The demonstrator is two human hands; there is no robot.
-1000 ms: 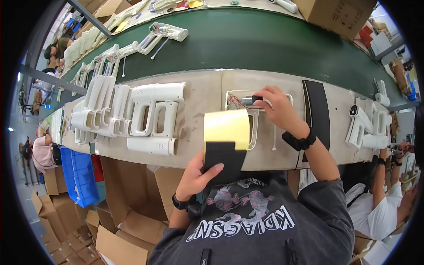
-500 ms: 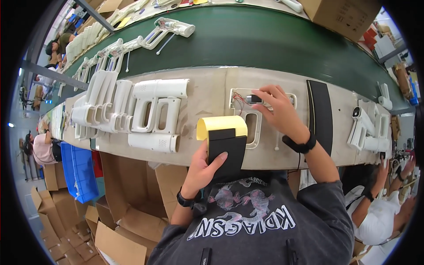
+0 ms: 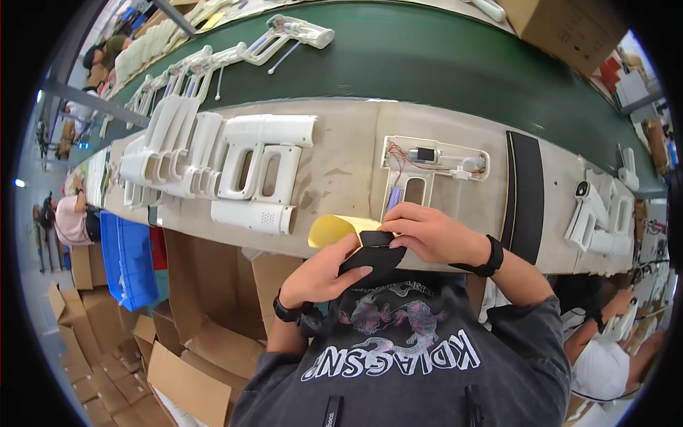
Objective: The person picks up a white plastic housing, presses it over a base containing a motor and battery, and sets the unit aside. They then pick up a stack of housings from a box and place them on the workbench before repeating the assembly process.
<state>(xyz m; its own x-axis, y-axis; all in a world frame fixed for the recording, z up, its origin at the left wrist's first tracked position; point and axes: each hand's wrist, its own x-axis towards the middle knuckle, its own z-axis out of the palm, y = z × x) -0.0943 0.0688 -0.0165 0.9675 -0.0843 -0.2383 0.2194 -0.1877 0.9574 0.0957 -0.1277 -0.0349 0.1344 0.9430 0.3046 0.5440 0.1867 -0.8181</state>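
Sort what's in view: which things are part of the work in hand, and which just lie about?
In hand:
left hand
right hand
black pad
yellow backing sheet
open white housing

Lying about:
stacked white housings
black strip
green conveyor belt
cardboard boxes

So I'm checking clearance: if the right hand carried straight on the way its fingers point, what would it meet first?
Probably the left hand: the right hand points leftward across the black pad both hold, though depth is unclear.

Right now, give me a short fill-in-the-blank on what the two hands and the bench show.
1. Both hands hold a black pad with a ____ backing sheet.
2. The right hand has a black band on its ____.
3. The open white housing on the bench shows ____ wires.

Missing: yellow; wrist; red
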